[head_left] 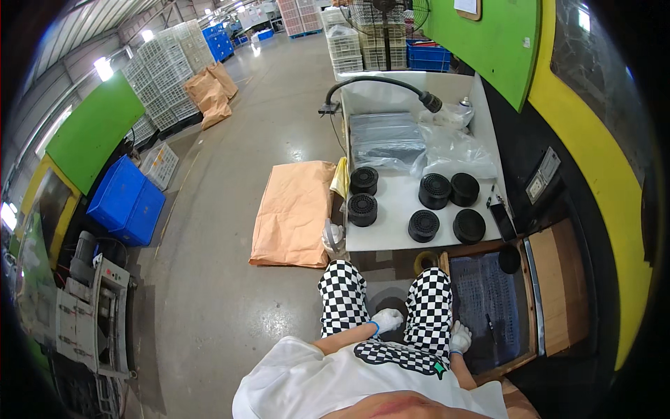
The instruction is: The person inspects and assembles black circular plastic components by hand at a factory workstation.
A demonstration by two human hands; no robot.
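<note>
My left hand (388, 320), in a white glove, rests between my knees with its fingers loosely curled and nothing visible in them. At the outer side of my right thigh lies my gloved right hand (460, 338), fingers stretched forward and holding nothing that shows. It is beside a wood-framed opening (444, 265) with a dark blue, clear-covered bottom. One round black part (509, 259) is at that opening's far right corner. Ahead, several black cylindrical parts stand on a white worktable (391, 239); a grille-topped one (423, 225) is near its front edge.
Grey sheets in plastic (387, 140), clear bags (457, 150) and a gooseneck lamp (431, 102) occupy the table's back. A dark phone-like object (502, 222) lies at its right edge. Brown paper sacking (293, 213) is left of the table. Blue bins (125, 202) and a machine (94, 307) stand farther left.
</note>
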